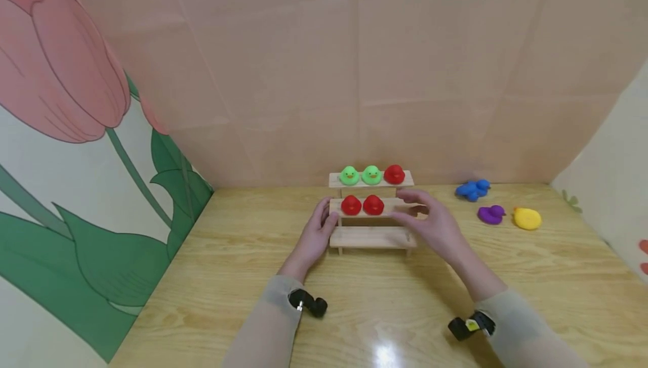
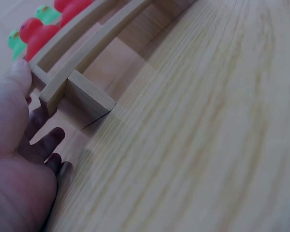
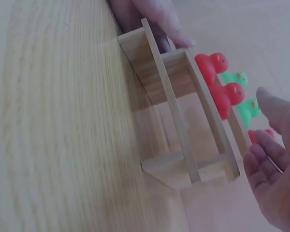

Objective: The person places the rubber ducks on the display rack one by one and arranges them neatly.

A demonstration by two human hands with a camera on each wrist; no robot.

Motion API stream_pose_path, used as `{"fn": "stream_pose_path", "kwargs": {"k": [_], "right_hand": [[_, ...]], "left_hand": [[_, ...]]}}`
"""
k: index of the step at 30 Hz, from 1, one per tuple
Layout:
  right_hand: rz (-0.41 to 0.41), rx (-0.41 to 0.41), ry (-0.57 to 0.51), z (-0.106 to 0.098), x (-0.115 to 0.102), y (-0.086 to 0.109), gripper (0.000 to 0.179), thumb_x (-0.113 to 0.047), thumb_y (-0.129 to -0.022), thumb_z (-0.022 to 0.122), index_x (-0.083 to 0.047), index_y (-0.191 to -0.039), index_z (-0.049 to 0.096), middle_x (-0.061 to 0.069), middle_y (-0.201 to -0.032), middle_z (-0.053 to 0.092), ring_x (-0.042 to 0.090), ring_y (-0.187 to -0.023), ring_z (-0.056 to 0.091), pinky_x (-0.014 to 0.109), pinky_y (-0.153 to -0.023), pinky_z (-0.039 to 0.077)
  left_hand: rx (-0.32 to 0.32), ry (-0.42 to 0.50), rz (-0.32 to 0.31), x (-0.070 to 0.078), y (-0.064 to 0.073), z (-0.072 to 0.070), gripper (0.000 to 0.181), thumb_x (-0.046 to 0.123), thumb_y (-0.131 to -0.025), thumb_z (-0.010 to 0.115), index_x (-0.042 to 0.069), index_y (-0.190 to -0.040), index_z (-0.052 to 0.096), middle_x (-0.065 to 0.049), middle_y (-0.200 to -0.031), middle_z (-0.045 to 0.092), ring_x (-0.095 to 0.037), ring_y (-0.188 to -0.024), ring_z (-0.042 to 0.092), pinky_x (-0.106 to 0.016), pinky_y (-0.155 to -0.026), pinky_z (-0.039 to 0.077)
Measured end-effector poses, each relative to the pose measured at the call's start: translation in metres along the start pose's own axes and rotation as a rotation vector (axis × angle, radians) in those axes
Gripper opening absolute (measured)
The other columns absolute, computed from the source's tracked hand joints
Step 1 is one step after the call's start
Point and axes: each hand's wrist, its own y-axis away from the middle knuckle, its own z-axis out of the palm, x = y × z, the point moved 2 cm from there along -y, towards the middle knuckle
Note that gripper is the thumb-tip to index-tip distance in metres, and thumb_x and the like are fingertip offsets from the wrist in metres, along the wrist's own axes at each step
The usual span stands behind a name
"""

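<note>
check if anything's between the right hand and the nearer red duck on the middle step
Nothing visible is: in the head view, only bare wood of the middle step shows between the right hand and the nearer red duck. The other red duck on that step sits beyond it, out of the way.

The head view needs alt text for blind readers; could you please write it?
A left hand holds a three-tier wooden stand, a right hand at its right end. Two green toy ducks and three red ones sit on its upper tiers; blue, purple and yellow ducks lie farther right.
</note>
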Motion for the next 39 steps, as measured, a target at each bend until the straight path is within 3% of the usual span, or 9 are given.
{"fn": "stream_pose_path", "kwargs": {"k": [4, 9, 15, 21, 24, 28, 33, 35, 39], "right_hand": [[-0.021, 0.047, 0.009, -0.009, 0.003, 0.005, 0.06, -0.041, -0.103, 0.082, -0.014, -0.153, 0.063, 0.013, -0.15, 0.064, 0.041, -0.132, 0.064, 0.042, -0.104, 0.058], [-0.038, 0.113, 0.018, -0.02, 0.008, 0.009, 0.058, -0.038, -0.104, 0.081, -0.01, -0.151, 0.064, 0.012, -0.15, 0.064, 0.038, -0.136, 0.059, 0.022, -0.103, 0.05], [-0.053, 0.194, 0.03, -0.033, 0.016, 0.012, 0.057, -0.036, -0.104, 0.082, -0.006, -0.15, 0.064, 0.013, -0.149, 0.065, 0.036, -0.136, 0.058, 0.025, -0.107, 0.047], [-0.03, 0.231, 0.052, -0.045, 0.026, 0.016, 0.059, -0.038, -0.104, 0.082, -0.008, -0.152, 0.064, 0.014, -0.15, 0.064, 0.041, -0.137, 0.058, 0.008, -0.094, 0.044], [-0.022, 0.245, 0.06, -0.051, 0.033, 0.016, 0.06, -0.038, -0.104, 0.082, -0.009, -0.153, 0.063, 0.015, -0.152, 0.062, 0.044, -0.137, 0.056, 0.007, -0.091, 0.044], [-0.015, 0.269, 0.068, -0.06, 0.042, 0.017, 0.059, -0.037, -0.105, 0.081, -0.009, -0.153, 0.063, 0.015, -0.151, 0.063, 0.042, -0.139, 0.056, 0.012, -0.099, 0.044], [0.036, 0.294, 0.047, -0.072, 0.058, 0.017, 0.059, -0.039, -0.106, 0.079, -0.009, -0.154, 0.062, 0.007, -0.148, 0.063, 0.039, -0.14, 0.053, 0.031, -0.115, 0.043], [0.06, 0.297, 0.036, -0.077, 0.065, 0.016, 0.059, -0.039, -0.106, 0.079, -0.01, -0.155, 0.062, 0.005, -0.149, 0.062, 0.036, -0.141, 0.052, 0.027, -0.113, 0.042], [0.103, 0.306, 0.021, -0.086, 0.076, 0.017, 0.063, -0.042, -0.106, 0.078, -0.008, -0.156, 0.06, 0.014, -0.158, 0.057, 0.039, -0.146, 0.05, 0.015, -0.111, 0.043]], "left_hand": [[-0.001, 0.01, 0.001, -0.001, -0.001, 0.0, 0.07, 0.061, -0.113, 0.051, 0.033, -0.175, 0.03, -0.01, -0.173, 0.043, -0.025, -0.16, 0.039, -0.049, -0.129, 0.033], [-0.001, 0.017, 0.0, -0.002, -0.002, 0.0, 0.071, 0.062, -0.113, 0.051, 0.034, -0.175, 0.03, -0.009, -0.174, 0.043, -0.023, -0.16, 0.039, -0.048, -0.129, 0.034], [-0.001, 0.014, -0.006, -0.002, -0.001, 0.0, 0.071, 0.063, -0.113, 0.051, 0.034, -0.175, 0.03, -0.009, -0.174, 0.042, -0.023, -0.16, 0.038, -0.048, -0.13, 0.033], [-0.004, 0.012, -0.003, -0.001, -0.001, 0.0, 0.072, 0.061, -0.113, 0.05, 0.032, -0.175, 0.029, -0.011, -0.175, 0.04, -0.026, -0.161, 0.038, -0.049, -0.129, 0.033], [-0.005, 0.012, 0.0, -0.002, -0.001, 0.0, 0.073, 0.062, -0.113, 0.051, 0.032, -0.175, 0.029, -0.011, -0.174, 0.041, -0.025, -0.16, 0.038, -0.048, -0.129, 0.033], [-0.004, 0.015, 0.003, -0.003, -0.001, 0.0, 0.072, 0.063, -0.113, 0.051, 0.033, -0.175, 0.029, -0.01, -0.174, 0.041, -0.025, -0.16, 0.038, -0.049, -0.13, 0.033], [-0.005, 0.009, 0.004, -0.004, -0.001, 0.0, 0.073, 0.063, -0.113, 0.051, 0.033, -0.175, 0.029, -0.011, -0.175, 0.04, -0.026, -0.16, 0.038, -0.049, -0.129, 0.033], [-0.007, 0.007, 0.003, -0.003, 0.0, 0.0, 0.074, 0.064, -0.112, 0.051, 0.033, -0.175, 0.028, -0.01, -0.174, 0.041, -0.026, -0.16, 0.039, -0.049, -0.129, 0.034], [-0.006, 0.003, 0.002, -0.003, 0.0, 0.001, 0.073, 0.064, -0.112, 0.05, 0.034, -0.175, 0.029, -0.01, -0.174, 0.042, -0.026, -0.16, 0.039, -0.05, -0.129, 0.034]]}}
